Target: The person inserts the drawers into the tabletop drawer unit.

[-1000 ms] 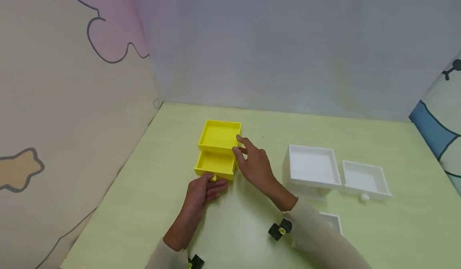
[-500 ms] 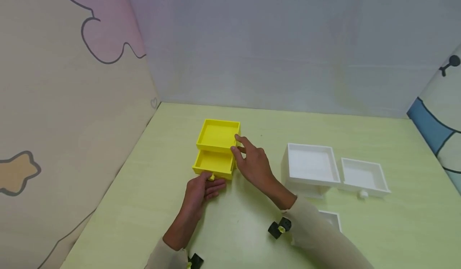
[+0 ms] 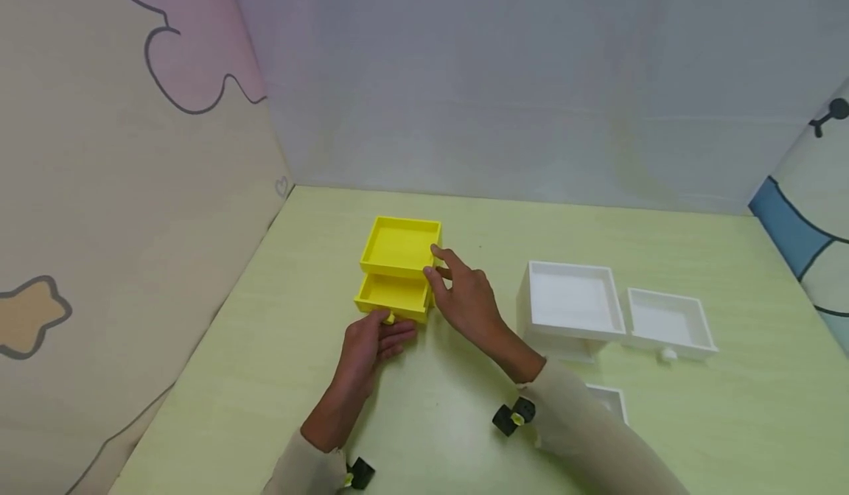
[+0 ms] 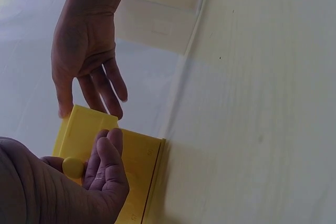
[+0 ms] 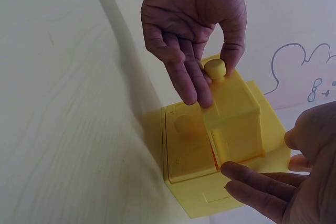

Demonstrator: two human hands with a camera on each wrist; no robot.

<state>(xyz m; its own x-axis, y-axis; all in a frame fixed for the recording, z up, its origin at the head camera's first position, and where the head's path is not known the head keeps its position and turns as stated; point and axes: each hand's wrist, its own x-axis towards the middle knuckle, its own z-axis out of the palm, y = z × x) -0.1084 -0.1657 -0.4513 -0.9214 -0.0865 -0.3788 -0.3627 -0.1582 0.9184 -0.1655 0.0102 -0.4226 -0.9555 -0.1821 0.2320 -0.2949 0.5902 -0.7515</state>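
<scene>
Pushed yellow drawer (image 3: 395, 289) slightly deeper, likely nearer closed. Pinching knob (image 5: 215, 68) between left hand (image 3: 371, 344) fingers; touching cabinet (image 3: 401, 241) with spread right hand (image 3: 469, 297).

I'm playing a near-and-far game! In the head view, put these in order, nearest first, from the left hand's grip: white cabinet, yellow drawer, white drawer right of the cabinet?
1. Yellow drawer: at the left hand's grip.
2. White cabinet: off to the right.
3. White drawer: farther right, past the cabinet.
</scene>
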